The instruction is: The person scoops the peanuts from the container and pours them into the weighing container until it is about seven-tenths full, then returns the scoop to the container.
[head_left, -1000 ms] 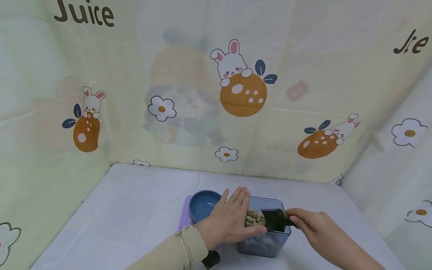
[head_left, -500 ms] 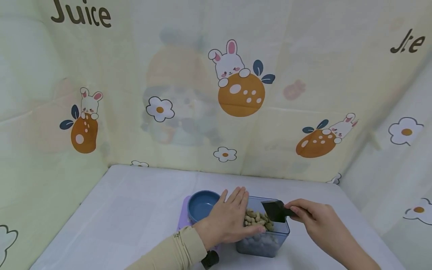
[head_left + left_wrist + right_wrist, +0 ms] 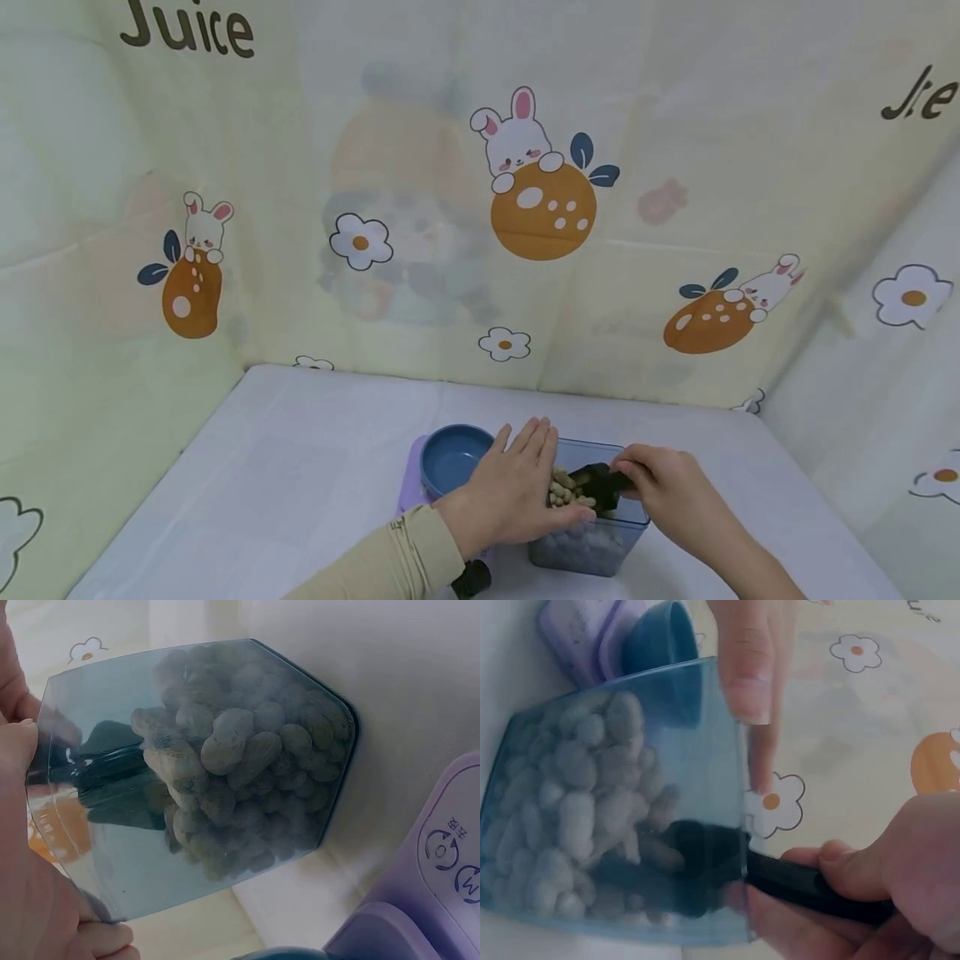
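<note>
A clear blue-tinted container (image 3: 576, 546) stands on the table, part full of unshelled peanuts (image 3: 566, 489). My left hand (image 3: 510, 492) lies across its left side with fingers stretched out, touching the rim. With my right hand (image 3: 671, 496) I grip the handle of a black scoop (image 3: 598, 483). Its blade is inside the container, pushed against the peanuts, as the right wrist view also shows through the wall of the container (image 3: 697, 735). Left of my left hand, a blue bowl (image 3: 453, 458) sits on a purple kitchen scale (image 3: 411, 477), partly covered by that hand.
The white-covered table (image 3: 300, 467) backs onto a printed cloth (image 3: 420, 350) with rabbits and flowers. Cloth also hangs at both sides. A small dark object (image 3: 472, 577) shows beside my left sleeve. Printed marks are visible on the scale (image 3: 450, 855) in the left wrist view.
The scoop first rose above the peanuts, tilting, then came down to the left into them with my right hand. My left hand has stayed on the container.
</note>
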Available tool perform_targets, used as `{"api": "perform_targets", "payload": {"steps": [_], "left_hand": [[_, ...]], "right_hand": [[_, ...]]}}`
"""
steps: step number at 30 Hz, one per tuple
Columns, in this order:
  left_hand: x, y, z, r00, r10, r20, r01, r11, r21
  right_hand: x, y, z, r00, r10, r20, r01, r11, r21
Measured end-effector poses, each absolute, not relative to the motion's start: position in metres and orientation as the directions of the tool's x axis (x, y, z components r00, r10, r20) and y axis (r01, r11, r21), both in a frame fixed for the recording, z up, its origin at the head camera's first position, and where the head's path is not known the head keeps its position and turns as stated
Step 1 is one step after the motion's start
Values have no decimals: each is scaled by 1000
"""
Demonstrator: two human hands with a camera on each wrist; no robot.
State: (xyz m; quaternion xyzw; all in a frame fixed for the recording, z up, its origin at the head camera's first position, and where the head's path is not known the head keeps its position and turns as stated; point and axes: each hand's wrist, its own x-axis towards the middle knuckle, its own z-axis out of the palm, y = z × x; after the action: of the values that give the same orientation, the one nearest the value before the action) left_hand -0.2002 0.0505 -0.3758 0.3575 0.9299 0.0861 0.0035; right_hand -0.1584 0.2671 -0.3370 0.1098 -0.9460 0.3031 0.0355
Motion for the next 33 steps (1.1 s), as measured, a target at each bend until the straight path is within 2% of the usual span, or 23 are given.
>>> {"api": "perform_targets", "payload": {"steps": [4, 10, 13, 23, 28, 33], "left_hand": [[-200, 50, -375, -745, 665, 48, 663, 731, 160], [-200, 51, -376, -754, 656, 41, 652, 740, 165], [-200, 52, -377, -755, 654, 40, 651, 742, 156], [-201, 52, -378, -759, 650, 51, 650, 749, 131], [-201, 51, -377, -759, 648, 63, 650, 751, 112], [-201, 53, -379, -756, 651, 71, 654, 746, 122]], "right_hand": [[-166, 268, -337, -980, -176, 97, -199, 791, -578], [-170, 276, -337, -992, -106, -63, -28, 693, -721], [-169, 278, -338, -989, -102, -110, 16, 657, -754], [-177, 263, -338, -972, -206, -114, -62, 690, -721], [-180, 265, -341, -975, -174, -139, -7, 650, -760], [-178, 279, -342, -952, -228, -204, 50, 543, -838]]}}
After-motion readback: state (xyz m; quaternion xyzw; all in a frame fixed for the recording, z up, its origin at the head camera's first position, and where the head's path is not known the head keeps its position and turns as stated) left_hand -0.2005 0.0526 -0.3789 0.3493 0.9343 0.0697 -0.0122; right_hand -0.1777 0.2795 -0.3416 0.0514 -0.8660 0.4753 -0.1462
